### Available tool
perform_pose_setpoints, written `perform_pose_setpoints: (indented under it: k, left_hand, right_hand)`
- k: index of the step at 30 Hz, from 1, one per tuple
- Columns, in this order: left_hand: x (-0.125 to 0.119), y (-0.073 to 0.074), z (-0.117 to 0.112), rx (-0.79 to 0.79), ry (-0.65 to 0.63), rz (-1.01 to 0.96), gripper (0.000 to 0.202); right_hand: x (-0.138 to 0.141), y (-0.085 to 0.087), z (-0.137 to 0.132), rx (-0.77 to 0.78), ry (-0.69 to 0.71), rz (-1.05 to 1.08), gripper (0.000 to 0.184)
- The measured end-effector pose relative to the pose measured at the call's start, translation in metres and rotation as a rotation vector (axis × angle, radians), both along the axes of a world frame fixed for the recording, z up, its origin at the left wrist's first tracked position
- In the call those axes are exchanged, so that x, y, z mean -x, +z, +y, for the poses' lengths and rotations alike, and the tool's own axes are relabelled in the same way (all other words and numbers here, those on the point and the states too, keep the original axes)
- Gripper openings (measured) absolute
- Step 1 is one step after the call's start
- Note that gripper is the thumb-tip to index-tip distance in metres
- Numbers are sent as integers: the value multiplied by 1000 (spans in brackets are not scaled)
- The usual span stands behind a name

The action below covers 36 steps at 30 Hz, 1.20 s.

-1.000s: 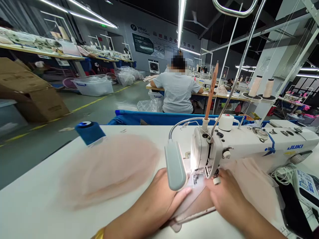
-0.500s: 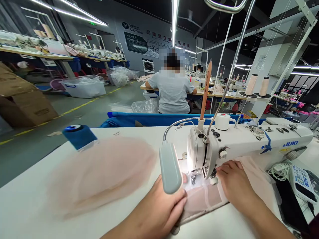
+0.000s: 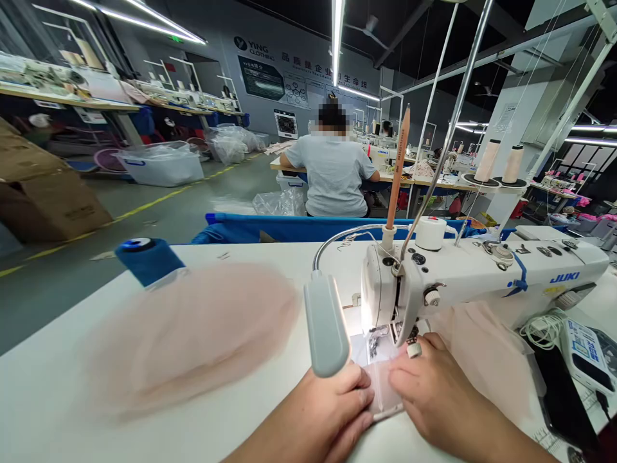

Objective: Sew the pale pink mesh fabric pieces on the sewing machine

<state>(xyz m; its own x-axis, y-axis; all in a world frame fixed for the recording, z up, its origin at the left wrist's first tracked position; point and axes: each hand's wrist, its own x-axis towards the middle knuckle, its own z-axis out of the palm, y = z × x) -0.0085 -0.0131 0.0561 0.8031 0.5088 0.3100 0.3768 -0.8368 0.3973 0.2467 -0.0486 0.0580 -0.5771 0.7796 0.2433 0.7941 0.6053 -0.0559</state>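
A white JUKI sewing machine (image 3: 482,273) stands on the white table (image 3: 58,411). A small strip of pale pink fabric (image 3: 383,386) lies under its lit needle area. My left hand (image 3: 332,405) rests with bent fingers pressing the strip's left edge. My right hand (image 3: 434,392) lies on the strip's right side just below the presser foot, fingers pinching the cloth. More pink fabric (image 3: 482,354) trails under the machine arm to the right.
A pile of sheer pink mesh pieces (image 3: 193,334) lies on the table's left, a blue thread cone (image 3: 147,257) behind it. A grey gooseneck lamp (image 3: 325,325) hangs before the needle. A control box (image 3: 585,347) sits at right. A seated person's back (image 3: 332,173) shows beyond a blue bin (image 3: 289,228).
The pink strip has been drawn toward me and now shows shorter in front of the needle. Both hands have closed in together on it, the right hand moving down from beside the machine.
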Motion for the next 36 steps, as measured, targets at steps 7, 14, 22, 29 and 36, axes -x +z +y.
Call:
perform_pose_setpoints:
  k: [7,14,22,29,36]
  left_hand:
    - [-1,-9,0,-84,13,-38,30]
    - [-6,-28,9,-238,120,-137,31]
    - [-6,-27,10,-237,118,-162,33]
    - [-5,-32,11,-229,124,-159,31]
    - [-4,-33,19,-226,181,-157,34]
  right_hand:
    - [2,0,1,38,-21,14,20]
    - [1,-6,7,-10,-58,64,22]
    - [3,-7,2,-97,64,120,23]
    - [3,-11,1,-13,92,61,19]
    - [5,-16,8,-70,62,88,19]
